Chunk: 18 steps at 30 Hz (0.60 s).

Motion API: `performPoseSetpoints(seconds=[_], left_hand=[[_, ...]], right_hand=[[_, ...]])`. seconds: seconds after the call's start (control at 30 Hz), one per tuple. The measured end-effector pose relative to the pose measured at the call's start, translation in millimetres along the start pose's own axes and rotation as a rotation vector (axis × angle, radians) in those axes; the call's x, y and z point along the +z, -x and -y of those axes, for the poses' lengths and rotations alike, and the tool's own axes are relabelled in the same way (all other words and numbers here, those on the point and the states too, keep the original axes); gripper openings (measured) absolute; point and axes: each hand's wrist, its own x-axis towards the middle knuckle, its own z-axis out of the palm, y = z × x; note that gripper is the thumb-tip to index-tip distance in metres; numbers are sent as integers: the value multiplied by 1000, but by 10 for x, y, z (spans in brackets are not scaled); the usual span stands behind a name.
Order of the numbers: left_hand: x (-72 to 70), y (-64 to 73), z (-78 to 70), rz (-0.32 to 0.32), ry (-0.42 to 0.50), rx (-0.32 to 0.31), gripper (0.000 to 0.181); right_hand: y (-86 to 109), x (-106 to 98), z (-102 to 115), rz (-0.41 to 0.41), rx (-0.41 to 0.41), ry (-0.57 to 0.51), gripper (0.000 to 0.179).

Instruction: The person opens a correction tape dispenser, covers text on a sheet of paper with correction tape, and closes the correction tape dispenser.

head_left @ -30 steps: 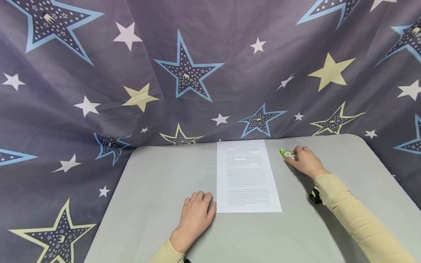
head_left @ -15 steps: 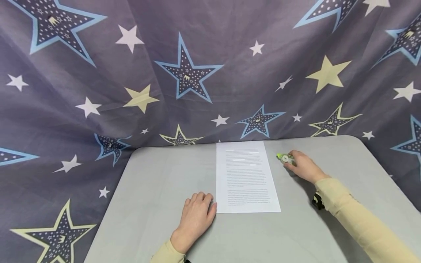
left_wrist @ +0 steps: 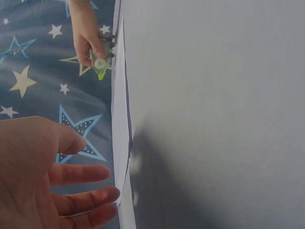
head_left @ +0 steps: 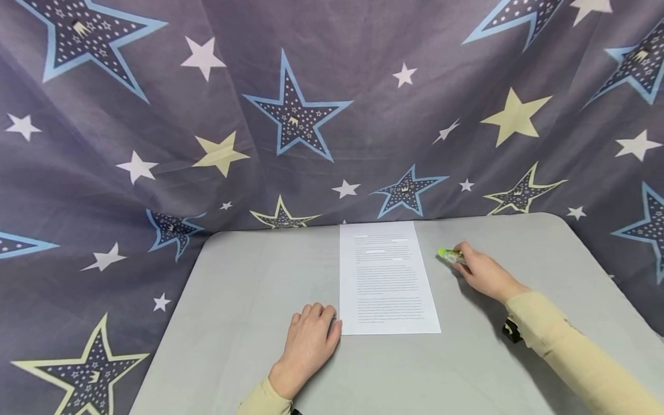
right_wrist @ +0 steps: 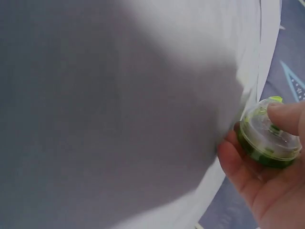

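A green correction tape (head_left: 451, 256) with a clear cover is in my right hand (head_left: 486, 272), to the right of the paper. In the right wrist view, the thumb presses on the round clear side of the correction tape (right_wrist: 269, 136) and the fingers curl under it. A printed sheet of paper (head_left: 389, 279) lies flat on the table, with a few white strips over its upper lines. My left hand (head_left: 310, 344) rests on the table at the lower left edge of the sheet, holding nothing. Its fingers (left_wrist: 81, 174) are loosely extended in the left wrist view.
The grey table (head_left: 259, 276) has rounded back corners and spreads out on both sides of the sheet. Behind it hangs a dark curtain (head_left: 363, 132) with star patterns, meeting the table's back edge.
The correction tape has moved slightly left and toward the person in my right hand, and it has turned, so its round side shows less. My left hand has stayed in place.
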Motion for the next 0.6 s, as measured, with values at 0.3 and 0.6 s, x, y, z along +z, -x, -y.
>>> performPoseSetpoints(seconds=[0.3,0.6], left_hand=[[17,4,-20,14,4,0,20],[37,16,-36,19,1,10,21]], right_hand=[[171,-31,212,-42,-169,-10,37],[264,12,502,-115,-389,-23,43]])
